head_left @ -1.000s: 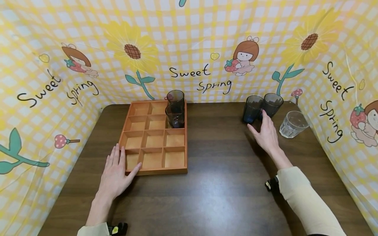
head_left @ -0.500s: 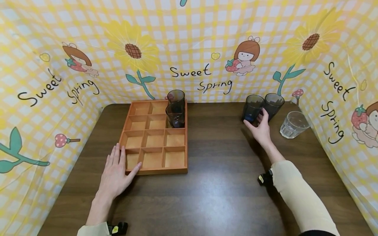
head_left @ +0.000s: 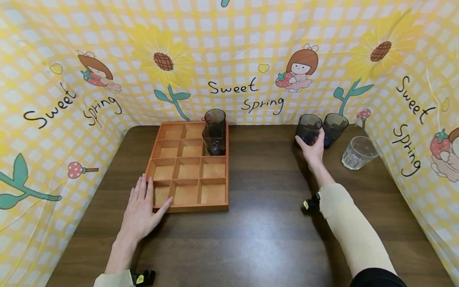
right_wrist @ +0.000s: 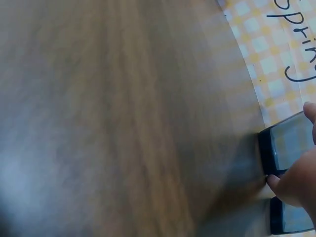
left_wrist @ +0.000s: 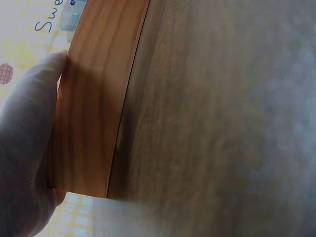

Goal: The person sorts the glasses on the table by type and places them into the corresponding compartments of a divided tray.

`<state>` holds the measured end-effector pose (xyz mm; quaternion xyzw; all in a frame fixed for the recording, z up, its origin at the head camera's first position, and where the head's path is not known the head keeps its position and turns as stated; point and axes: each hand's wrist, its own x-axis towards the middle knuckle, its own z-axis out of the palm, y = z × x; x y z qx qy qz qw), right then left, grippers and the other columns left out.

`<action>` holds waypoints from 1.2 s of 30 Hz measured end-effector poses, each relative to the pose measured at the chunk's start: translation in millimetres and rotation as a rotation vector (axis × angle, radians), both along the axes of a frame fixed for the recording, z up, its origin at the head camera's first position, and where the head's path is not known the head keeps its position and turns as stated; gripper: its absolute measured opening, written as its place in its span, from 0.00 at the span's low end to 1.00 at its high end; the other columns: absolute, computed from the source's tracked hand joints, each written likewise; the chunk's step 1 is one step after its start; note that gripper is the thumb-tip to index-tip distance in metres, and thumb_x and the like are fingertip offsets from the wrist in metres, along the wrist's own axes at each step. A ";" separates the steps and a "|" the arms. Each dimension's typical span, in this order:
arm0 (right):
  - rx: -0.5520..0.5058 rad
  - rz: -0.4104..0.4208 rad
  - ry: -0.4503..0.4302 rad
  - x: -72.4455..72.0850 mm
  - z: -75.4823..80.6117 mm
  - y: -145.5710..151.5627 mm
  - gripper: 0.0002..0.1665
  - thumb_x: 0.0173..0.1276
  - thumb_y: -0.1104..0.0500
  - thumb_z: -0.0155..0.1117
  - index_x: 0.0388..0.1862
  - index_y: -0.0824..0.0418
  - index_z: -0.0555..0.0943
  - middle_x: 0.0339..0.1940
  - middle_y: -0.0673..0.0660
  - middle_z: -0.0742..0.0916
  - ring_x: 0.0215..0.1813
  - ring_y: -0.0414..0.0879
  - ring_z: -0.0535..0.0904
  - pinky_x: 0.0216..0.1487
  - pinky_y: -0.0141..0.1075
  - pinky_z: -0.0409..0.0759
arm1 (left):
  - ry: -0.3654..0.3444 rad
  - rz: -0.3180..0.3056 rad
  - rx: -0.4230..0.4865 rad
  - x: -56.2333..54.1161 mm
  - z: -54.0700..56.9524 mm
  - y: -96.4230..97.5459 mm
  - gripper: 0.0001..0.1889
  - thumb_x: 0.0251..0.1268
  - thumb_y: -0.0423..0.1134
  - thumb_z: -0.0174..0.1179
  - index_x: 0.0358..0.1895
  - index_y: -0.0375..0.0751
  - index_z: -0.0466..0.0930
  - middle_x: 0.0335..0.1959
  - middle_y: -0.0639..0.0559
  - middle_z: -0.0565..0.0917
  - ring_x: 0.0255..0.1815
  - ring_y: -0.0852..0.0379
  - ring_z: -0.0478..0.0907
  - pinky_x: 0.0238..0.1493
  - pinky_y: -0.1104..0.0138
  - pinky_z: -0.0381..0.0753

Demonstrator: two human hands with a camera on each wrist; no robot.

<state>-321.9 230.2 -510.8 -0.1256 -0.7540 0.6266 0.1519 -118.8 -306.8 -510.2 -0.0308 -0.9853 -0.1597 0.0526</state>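
At the back right of the table, my right hand (head_left: pixel 312 150) grips a dark tinted drinking glass (head_left: pixel 306 128), thumb on its left side and fingers on its right. The right wrist view shows the fingers (right_wrist: pixel 298 180) against that upright glass. My left hand (head_left: pixel 139 217) rests on the near left corner of a divided wooden tray (head_left: pixel 201 208), fingers straight along its left edge and thumb over its front edge. In the left wrist view the hand lies along the tray's side wall (left_wrist: pixel 94 98). Two dark glasses (head_left: pixel 214 141) stand in the tray's back right compartments.
A second dark glass (head_left: pixel 335 129) stands just right of the gripped one, and a clear glass (head_left: pixel 358 153) is nearer the right table edge. Patterned yellow cloth (head_left: pixel 236 52) walls in the back and sides. The brown table (head_left: pixel 265 239) lies between both arms.
My right hand has moved left and closed round the left dark glass, which stays about where it was. My left hand and the tray have not moved.
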 end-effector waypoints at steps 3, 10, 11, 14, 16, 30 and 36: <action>0.027 -0.035 0.025 -3.8 -1.2 -1.2 0.55 0.73 0.56 0.77 0.91 0.51 0.57 0.85 0.63 0.75 0.84 0.55 0.73 0.81 0.45 0.74 | -0.001 -0.002 0.003 0.7 0.3 -0.1 0.57 0.81 0.68 0.55 0.90 0.28 0.40 0.92 0.26 0.41 0.93 0.26 0.42 0.93 0.37 0.41; 0.044 -0.037 0.068 -3.2 0.3 -3.4 0.53 0.71 0.57 0.79 0.88 0.54 0.62 0.79 0.64 0.82 0.77 0.53 0.79 0.69 0.30 0.76 | 0.003 -0.003 -0.004 -0.3 1.4 0.3 0.57 0.81 0.68 0.56 0.90 0.28 0.40 0.91 0.25 0.42 0.92 0.25 0.44 0.92 0.37 0.41; 0.044 -0.030 0.070 -2.4 0.8 -4.0 0.52 0.71 0.57 0.79 0.88 0.54 0.62 0.78 0.64 0.82 0.76 0.54 0.80 0.66 0.29 0.75 | 0.003 -0.004 -0.003 -0.4 1.5 0.3 0.57 0.81 0.68 0.56 0.90 0.28 0.40 0.91 0.25 0.42 0.92 0.26 0.44 0.93 0.37 0.41; 0.018 0.017 0.076 -0.1 2.3 -6.6 0.51 0.71 0.58 0.79 0.88 0.55 0.64 0.77 0.65 0.83 0.75 0.55 0.80 0.62 0.26 0.75 | 0.004 -0.005 0.001 0.0 1.6 0.0 0.57 0.81 0.68 0.56 0.90 0.28 0.40 0.91 0.25 0.42 0.92 0.26 0.43 0.93 0.38 0.40; 0.001 0.059 0.065 2.7 4.1 -9.3 0.50 0.72 0.57 0.79 0.88 0.54 0.64 0.78 0.65 0.81 0.76 0.55 0.80 0.61 0.25 0.75 | 0.006 -0.005 0.002 0.4 1.3 -0.2 0.57 0.81 0.67 0.56 0.90 0.27 0.40 0.91 0.25 0.42 0.92 0.26 0.43 0.93 0.38 0.40; 0.001 0.305 -0.023 25.9 29.4 -43.4 0.49 0.76 0.52 0.76 0.89 0.49 0.63 0.83 0.62 0.75 0.81 0.59 0.77 0.72 0.41 0.81 | -0.003 0.002 -0.003 -0.2 1.4 -1.2 0.57 0.81 0.68 0.55 0.90 0.27 0.41 0.92 0.25 0.41 0.93 0.26 0.42 0.93 0.38 0.40; 0.012 0.362 -0.025 37.4 33.0 -59.9 0.47 0.75 0.52 0.77 0.87 0.51 0.64 0.81 0.64 0.77 0.77 0.62 0.81 0.68 0.39 0.84 | -0.005 0.001 0.001 -0.4 -0.2 -0.2 0.57 0.81 0.68 0.55 0.90 0.28 0.40 0.92 0.26 0.40 0.93 0.26 0.41 0.93 0.37 0.40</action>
